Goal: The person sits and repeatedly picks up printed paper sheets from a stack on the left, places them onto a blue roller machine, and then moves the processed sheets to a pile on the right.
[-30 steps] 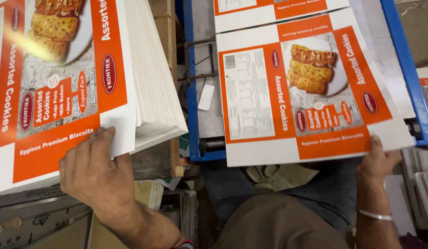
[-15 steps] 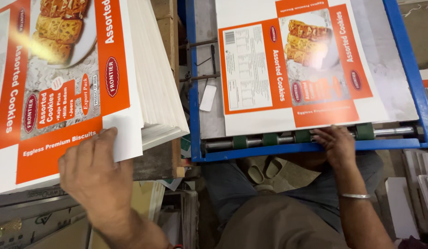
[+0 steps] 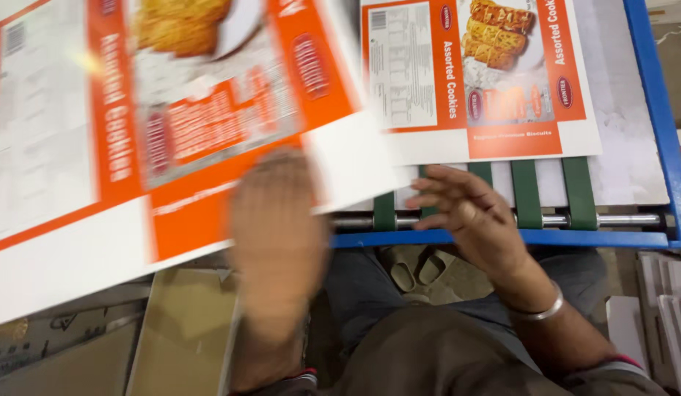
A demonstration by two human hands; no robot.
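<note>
Here we see the left hand (image 3: 278, 220), badly blurred, pressed against the lower edge of a large printed cardboard sheet (image 3: 135, 139) in orange and white, which slants across the left half of the view and covers the near corner of the machine table. The fingers lie on the sheet's face near its white margin, but the blur is such that we cannot tell whether the hand pinches the sheet or only rests flat on it.

The right hand (image 3: 469, 213) hangs open and empty, fingers spread and pointing left, just above the metal roller (image 3: 612, 219) at the near end of the blue-framed table (image 3: 659, 110). It touches no sheet (its fingertips sit close to the edge of the big sheet, yet apart from it). A metal bangle (image 3: 538, 309) circles that wrist.

Farther back on the table a second printed sheet (image 3: 487, 73) lies flat, its near edge resting over the green belts (image 3: 527, 194) that run toward the roller. Below the table edge we make out a pair of pale sandals (image 3: 417, 265) on the floor, and brown cardboard (image 3: 182, 330) under the left forearm.
</note>
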